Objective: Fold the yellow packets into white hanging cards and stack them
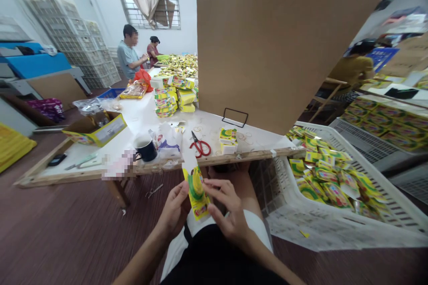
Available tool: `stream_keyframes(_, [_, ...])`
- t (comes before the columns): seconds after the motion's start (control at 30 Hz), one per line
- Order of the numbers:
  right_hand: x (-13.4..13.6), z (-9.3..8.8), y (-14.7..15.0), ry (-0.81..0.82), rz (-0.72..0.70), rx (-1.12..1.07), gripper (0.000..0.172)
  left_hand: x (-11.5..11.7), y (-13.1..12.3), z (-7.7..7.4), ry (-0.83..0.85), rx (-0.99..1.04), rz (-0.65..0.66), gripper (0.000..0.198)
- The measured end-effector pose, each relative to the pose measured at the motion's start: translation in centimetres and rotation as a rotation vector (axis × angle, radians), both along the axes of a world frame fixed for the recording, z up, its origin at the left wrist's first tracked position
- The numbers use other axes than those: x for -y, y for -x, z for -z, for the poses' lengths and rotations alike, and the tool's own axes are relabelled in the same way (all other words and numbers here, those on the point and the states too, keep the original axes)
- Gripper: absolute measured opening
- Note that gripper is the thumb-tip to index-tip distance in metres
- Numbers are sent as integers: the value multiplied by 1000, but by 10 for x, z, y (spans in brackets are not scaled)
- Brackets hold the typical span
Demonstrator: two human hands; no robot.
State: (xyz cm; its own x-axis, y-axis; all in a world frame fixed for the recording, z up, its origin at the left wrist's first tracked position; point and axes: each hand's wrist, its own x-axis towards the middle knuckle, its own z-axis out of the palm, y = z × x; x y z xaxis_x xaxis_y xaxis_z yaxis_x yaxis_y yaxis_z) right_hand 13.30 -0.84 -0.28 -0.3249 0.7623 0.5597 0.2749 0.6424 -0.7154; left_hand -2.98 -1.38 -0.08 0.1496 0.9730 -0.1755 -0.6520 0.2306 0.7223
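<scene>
Both my hands hold one yellow and green packet (196,189) upright over my lap, below the table's front edge. My left hand (174,208) grips its left side with curled fingers. My right hand (227,211) pinches its right edge between thumb and fingers. A white tab sticks up from the packet's top. On the table (140,120) just beyond lie red-handled scissors (199,146) and a small stack of the same packets (228,140).
A white crate (334,213) holding several packets stands at my right. A tall cardboard sheet (284,44) stands on the table. A dark mug (146,147), an open yellow box (95,130) and packet piles (174,95) sit further back. Two people stand at the table's far end.
</scene>
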Motion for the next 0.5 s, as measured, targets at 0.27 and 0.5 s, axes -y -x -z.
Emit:
stream_keyframes(0.27, [-13,6,15,456,140,-106,33,0,-9,12,-73,-158,0,35])
stream_keyframes(0.5, [-10,7,13,468,200,-187,26,-1,-12,13,-141,-377,-12,38])
